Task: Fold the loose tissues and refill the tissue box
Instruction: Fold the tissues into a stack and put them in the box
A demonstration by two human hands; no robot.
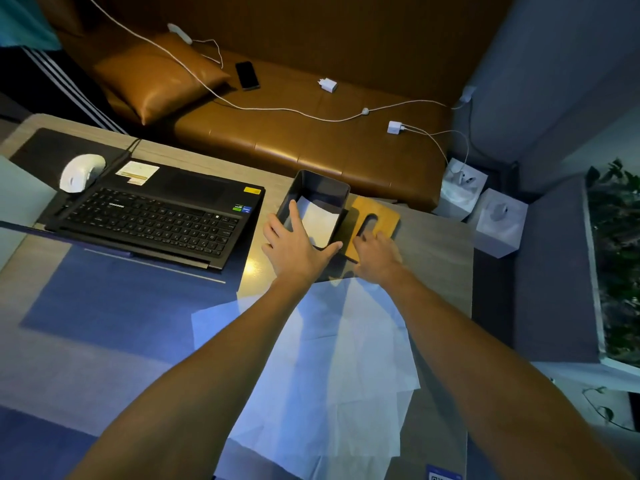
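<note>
Box: tissue box [313, 188], a dark open-topped tray, stands at the far edge of the table [436, 268], its lid off so tissues can go in from above.
Contents: folded tissue [318, 220] lies on the box floor against the near wall; the far part of the floor is bare, so by my reading the refill has only begun.
Left hand: left hand [294, 244] is spread flat over the box's near left corner, the forefinger lying along the left wall and the thumb along the near rim. The fingers [293, 211] are open and splayed, closed round nothing; I judge the hand steadies the box or presses the tissue down.
Right hand: right hand [375, 252] rests on the near end of the wooden lid [375, 216], which lies flat just beside the box on the right, its oval slot showing. The fingers are bent onto the wood; whether they pinch the lid's edge or only touch it cannot be told.
Loose tissues: loose tissues [346, 358] lie unfolded and overlapping on the table under both forearms, near the person so each can be folded in front of the box.
Lid placement: likely set aside within reach for closing the box once full.
Bystanders: laptop [156, 216] sits to the left, apart from the work.
</note>
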